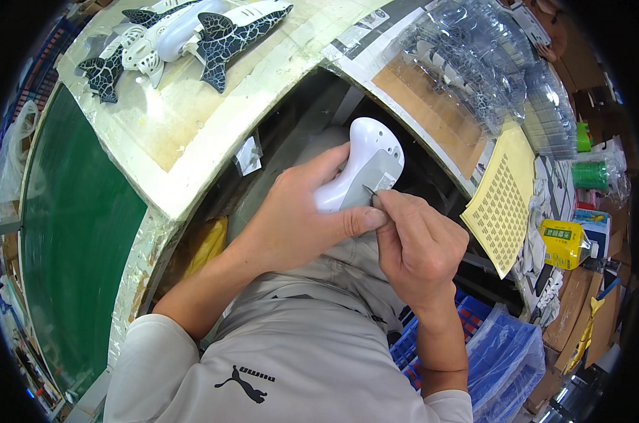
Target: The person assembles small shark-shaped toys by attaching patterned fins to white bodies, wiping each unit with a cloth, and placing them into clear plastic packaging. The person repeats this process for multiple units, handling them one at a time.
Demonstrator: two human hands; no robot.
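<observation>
My left hand (298,204) is wrapped round a white, rounded remote control (365,141) with a grey panel and several small holes at its far end. The thumb lies along its near edge. My right hand (422,243) pinches something thin and dark, mostly hidden by the fingers. The tip of this dark piece (369,189) shows over the grey panel, beside a small pale label (384,182). Both hands are over my lap, in the gap between the worktables, and my right fingertips are close to the left thumb.
Toy sharks (238,35) with black-and-white markings lie on the far-left table (171,120). Clear plastic shells (467,63) are heaped at the far right. A yellow sticker sheet (503,201) overhangs the right edge, near a yellow bottle (562,243). Below stands a blue crate (471,314).
</observation>
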